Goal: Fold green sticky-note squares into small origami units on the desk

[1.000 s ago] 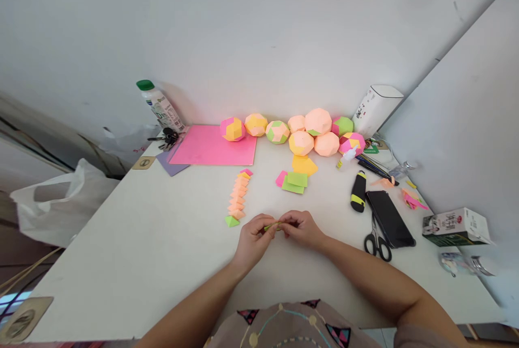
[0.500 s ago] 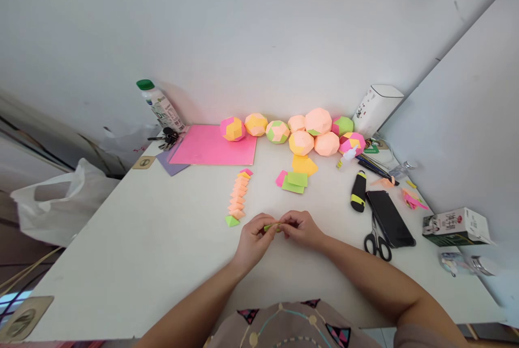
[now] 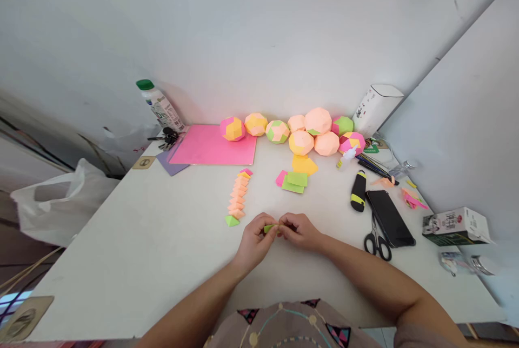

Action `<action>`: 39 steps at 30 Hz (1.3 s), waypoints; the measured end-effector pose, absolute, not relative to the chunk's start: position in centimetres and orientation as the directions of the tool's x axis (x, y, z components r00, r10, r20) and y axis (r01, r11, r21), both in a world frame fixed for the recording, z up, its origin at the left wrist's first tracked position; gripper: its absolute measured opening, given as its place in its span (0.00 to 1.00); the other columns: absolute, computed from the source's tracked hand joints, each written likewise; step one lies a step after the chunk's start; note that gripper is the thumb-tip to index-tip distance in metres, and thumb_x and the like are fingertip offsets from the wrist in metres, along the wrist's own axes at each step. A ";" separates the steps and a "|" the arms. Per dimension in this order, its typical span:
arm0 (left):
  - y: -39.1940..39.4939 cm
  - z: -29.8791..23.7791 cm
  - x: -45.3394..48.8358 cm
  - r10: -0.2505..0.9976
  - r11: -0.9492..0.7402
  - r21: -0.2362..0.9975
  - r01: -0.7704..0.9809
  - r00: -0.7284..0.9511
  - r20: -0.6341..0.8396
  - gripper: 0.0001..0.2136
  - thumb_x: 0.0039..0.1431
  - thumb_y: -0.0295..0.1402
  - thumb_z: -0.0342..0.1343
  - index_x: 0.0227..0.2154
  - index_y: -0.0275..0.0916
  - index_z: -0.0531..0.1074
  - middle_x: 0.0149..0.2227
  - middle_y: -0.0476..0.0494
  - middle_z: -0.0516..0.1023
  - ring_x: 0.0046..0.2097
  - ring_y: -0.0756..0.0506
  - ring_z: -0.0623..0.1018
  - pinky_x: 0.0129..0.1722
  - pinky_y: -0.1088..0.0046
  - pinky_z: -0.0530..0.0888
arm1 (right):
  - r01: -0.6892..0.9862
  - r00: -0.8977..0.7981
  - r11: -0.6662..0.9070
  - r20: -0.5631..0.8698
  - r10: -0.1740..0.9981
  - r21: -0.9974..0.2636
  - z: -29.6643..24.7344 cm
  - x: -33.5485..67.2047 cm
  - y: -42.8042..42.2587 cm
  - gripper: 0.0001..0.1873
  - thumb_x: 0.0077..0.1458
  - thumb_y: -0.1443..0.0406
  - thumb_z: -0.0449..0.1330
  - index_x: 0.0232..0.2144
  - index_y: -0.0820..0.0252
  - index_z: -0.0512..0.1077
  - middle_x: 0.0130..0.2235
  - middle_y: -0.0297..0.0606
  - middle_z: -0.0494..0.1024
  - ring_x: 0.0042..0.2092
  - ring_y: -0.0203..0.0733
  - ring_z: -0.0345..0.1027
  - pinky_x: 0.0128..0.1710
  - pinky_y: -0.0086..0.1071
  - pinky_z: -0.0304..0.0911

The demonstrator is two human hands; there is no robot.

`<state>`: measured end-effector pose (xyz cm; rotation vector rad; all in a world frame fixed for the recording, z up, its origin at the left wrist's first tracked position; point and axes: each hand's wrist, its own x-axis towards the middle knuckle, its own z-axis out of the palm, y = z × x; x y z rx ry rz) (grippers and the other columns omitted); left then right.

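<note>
Since half a second ago our hands have slid a touch nearer to us and closed in tighter, while everything else on the table [image 3: 141, 240] lies as it did. Our left hand [image 3: 254, 240] comes in from the lower left with the forearm slanting across the table's near edge, knuckles up and fingers curled. Its thumb and forefinger pinch the small green paper piece [image 3: 268, 227]. Our right hand [image 3: 300, 231] comes in from the lower right with the wrist bent inward and the fingers folded under. Its fingertips clamp the other end of the same piece. So the green piece sits between the two hands, just above the table, at the middle of the near side.

Just left of our left hand lies a green folded unit [image 3: 232, 221], at the near end of a row of peach folded units [image 3: 238, 196] that runs away from us. Green sticky notes [image 3: 297, 181] lie beyond our right hand. To the right are scissors [image 3: 377, 243], a black phone [image 3: 390, 218] and a black-and-yellow utility knife [image 3: 358, 191].

A carton [image 3: 456, 226] at the far right carries printing, and the green-capped bottle [image 3: 159, 104] at the back left has a label. Both are too small for us to read.
</note>
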<state>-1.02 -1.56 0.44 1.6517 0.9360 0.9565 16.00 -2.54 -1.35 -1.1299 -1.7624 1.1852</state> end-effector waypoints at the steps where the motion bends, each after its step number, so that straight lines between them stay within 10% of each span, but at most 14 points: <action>1: -1.6 0.4 -1.0 0.903 -0.230 0.964 0.136 0.398 0.159 0.06 0.57 0.31 0.51 0.26 0.38 0.70 0.27 0.47 0.69 0.29 0.50 0.68 0.27 0.75 0.65 | 0.286 -0.365 0.221 0.108 0.925 -0.932 -1.3 16.0 -2.5 0.10 0.56 0.62 0.53 0.28 0.62 0.68 0.24 0.35 0.73 0.25 0.34 0.65 0.25 0.26 0.60; 27: -1.6 -0.3 -1.2 0.975 -0.092 0.978 0.188 0.216 0.050 0.17 0.50 0.36 0.58 0.15 0.38 0.56 0.18 0.56 0.55 0.22 0.53 0.56 0.21 0.77 0.56 | 0.259 -0.313 0.192 0.106 0.944 -0.946 -0.9 16.0 -2.7 0.10 0.54 0.65 0.54 0.23 0.63 0.70 0.21 0.35 0.74 0.21 0.31 0.64 0.20 0.23 0.59; 34: -1.2 0.4 -1.6 0.997 0.033 0.990 0.138 0.066 -0.043 0.22 0.60 0.40 0.46 0.12 0.39 0.54 0.16 0.53 0.58 0.21 0.52 0.60 0.24 0.75 0.59 | 0.441 -0.167 0.459 0.432 0.886 -0.771 -1.2 15.6 -2.7 0.12 0.56 0.66 0.53 0.22 0.61 0.70 0.20 0.35 0.73 0.20 0.32 0.61 0.20 0.25 0.60; 39: -1.7 0.4 -1.0 0.930 0.086 0.985 0.152 0.342 -0.134 0.17 0.57 0.43 0.49 0.17 0.38 0.64 0.17 0.52 0.64 0.21 0.51 0.63 0.22 0.75 0.60 | 0.570 -0.252 0.653 0.651 0.716 -0.498 -1.8 15.5 -2.8 0.07 0.56 0.71 0.54 0.31 0.61 0.71 0.27 0.39 0.78 0.27 0.36 0.69 0.27 0.29 0.66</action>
